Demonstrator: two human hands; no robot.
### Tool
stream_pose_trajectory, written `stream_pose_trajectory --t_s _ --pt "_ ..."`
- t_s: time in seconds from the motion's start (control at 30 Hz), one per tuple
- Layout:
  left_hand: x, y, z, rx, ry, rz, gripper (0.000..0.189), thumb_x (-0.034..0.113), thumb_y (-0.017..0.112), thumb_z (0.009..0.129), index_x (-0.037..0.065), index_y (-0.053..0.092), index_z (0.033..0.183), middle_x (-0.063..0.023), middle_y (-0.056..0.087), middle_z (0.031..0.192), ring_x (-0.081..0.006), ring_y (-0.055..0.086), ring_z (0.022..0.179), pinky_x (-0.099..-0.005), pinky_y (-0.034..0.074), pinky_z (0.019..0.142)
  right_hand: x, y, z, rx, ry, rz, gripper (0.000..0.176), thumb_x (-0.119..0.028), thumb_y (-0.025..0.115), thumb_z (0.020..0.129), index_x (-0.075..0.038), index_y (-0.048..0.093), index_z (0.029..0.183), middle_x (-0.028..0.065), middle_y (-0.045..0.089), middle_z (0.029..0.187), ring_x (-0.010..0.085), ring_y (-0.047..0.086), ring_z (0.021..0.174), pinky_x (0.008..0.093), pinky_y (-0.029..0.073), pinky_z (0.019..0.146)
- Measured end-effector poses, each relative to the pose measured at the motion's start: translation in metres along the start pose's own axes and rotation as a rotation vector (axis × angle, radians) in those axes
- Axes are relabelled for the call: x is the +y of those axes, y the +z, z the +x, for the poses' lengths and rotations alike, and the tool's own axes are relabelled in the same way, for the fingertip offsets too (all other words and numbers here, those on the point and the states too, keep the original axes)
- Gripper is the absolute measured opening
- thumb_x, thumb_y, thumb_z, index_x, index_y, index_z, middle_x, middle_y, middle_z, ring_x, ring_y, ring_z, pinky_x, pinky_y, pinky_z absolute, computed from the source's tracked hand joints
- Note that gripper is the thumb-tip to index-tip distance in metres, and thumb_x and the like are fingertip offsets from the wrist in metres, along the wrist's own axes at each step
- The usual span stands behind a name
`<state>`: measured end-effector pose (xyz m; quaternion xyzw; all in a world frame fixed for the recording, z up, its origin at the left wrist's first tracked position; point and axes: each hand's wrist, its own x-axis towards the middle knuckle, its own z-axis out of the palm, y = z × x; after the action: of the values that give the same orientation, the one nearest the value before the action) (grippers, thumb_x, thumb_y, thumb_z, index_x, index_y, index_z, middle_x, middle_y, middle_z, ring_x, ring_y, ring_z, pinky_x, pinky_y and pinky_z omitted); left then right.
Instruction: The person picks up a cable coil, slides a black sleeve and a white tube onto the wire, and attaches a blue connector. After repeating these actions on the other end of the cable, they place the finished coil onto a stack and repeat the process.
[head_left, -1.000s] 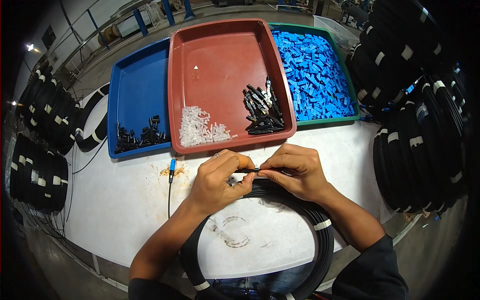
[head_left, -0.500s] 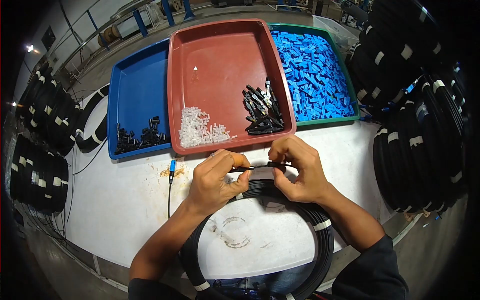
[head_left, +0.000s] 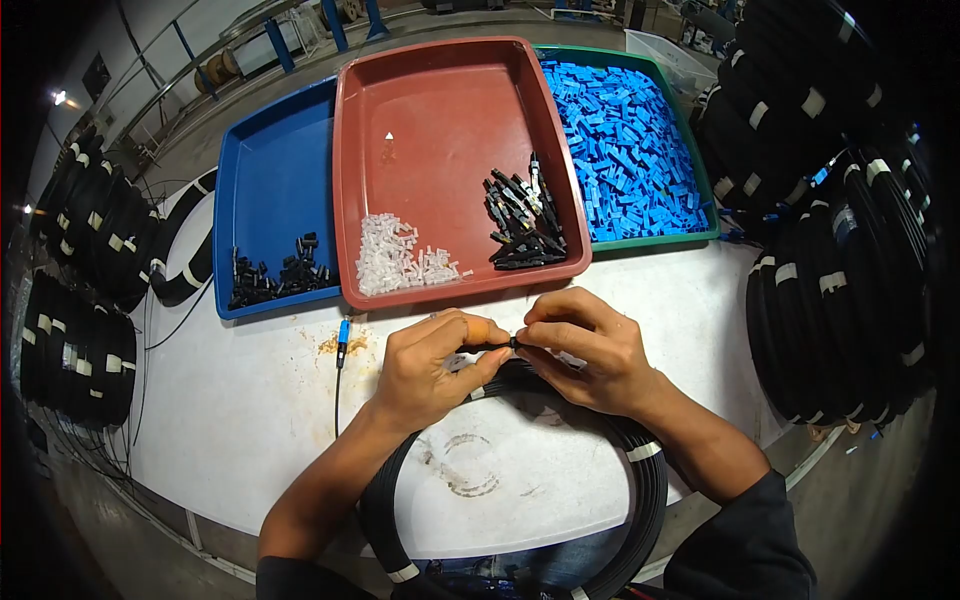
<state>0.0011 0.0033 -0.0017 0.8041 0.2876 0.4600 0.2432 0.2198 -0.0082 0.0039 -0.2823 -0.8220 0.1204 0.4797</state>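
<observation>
My left hand [head_left: 430, 365] pinches a black connector piece between thumb and forefinger, above the far side of a black cable coil [head_left: 650, 490]. Right beside it, my right hand [head_left: 590, 350] grips a small black part [head_left: 514, 342] at the connector's end, and the fingertips of both hands nearly meet. White tape bands wrap the coil, which reaches over the near table edge. Left of my hands lies a cable end with a blue connector [head_left: 344, 332].
A red tray [head_left: 440, 130] holds clear sleeves and black connector parts. The blue tray [head_left: 275, 150] contains black pieces, the green tray [head_left: 712, 215] many blue clips. Coil stacks stand at left [head_left: 75, 350] and right [head_left: 830, 300] of the white table [head_left: 240, 430].
My right hand has moved left toward my left hand, bringing the small black part up against the connector. The gap that showed thin cable between them has closed.
</observation>
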Motion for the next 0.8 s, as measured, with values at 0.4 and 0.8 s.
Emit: stream_pose_trajectory --t_s 0.4,0.8 --pt "-0.001 0.001 0.002 -0.031 0.228 0.042 0.021 0.003 0.086 0.076 -0.001 0.074 0.092 -0.0144 0.076 0.088 -0.0224 0.073 0.074 -0.0306 0.057 0.069 0.003 0.000 -0.002 -0.085 0.075 0.033 0.021 0.007 0.073 0.081 0.000 0.065 0.099 0.0120 0.061 0.098 0.0291 0.067 0.081 0.0380 0.057 0.066" --pt "-0.006 -0.001 -0.005 0.069 -0.077 -0.083 0.013 -0.005 0.079 0.080 -0.006 0.076 0.092 -0.0164 0.077 0.087 -0.0191 0.076 0.079 -0.0274 0.059 0.074 0.005 -0.001 -0.002 -0.026 0.074 -0.051 0.024 0.008 0.071 0.077 -0.002 0.066 0.098 0.0103 0.063 0.090 0.0295 0.067 0.074 0.0381 0.054 0.064"
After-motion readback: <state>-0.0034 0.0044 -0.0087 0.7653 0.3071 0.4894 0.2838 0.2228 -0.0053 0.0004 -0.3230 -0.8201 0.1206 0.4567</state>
